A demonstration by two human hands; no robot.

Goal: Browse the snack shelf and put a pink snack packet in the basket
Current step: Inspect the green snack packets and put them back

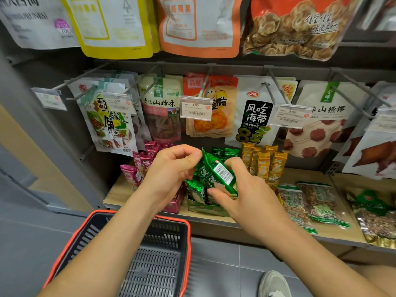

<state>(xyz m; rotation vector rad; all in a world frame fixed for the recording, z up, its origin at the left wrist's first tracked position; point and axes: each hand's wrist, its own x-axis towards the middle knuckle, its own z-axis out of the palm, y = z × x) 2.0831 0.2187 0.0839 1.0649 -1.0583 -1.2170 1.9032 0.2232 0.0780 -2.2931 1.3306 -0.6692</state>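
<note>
Fingers of your left hand: pinching the top edge of a green snack packet, barcode side up. Right hand: thumb and fingers curled round the same packet's lower half, just above the green display box.

Item wanted: pink snack packets, standing upright in and behind the pink display box, just left of your left hand, on the wooden shelf. Neither hand holds one yet.

Basket: dark mesh, orange rim, below the shelf edge and under your left forearm. No packet shows in it.

Neighbours: gold packets right of the green ones; clear nut bags lying flat further right; hanging pouches on pegs above.

Handling note: this reads as the browsing stage. Slip the green packet back upright into its box without toppling the row. Then free one hand and take a single pink packet by its top seam. Lift it straight up, clear of its neighbours, and lower it over the basket rim rather than tossing it.
</note>
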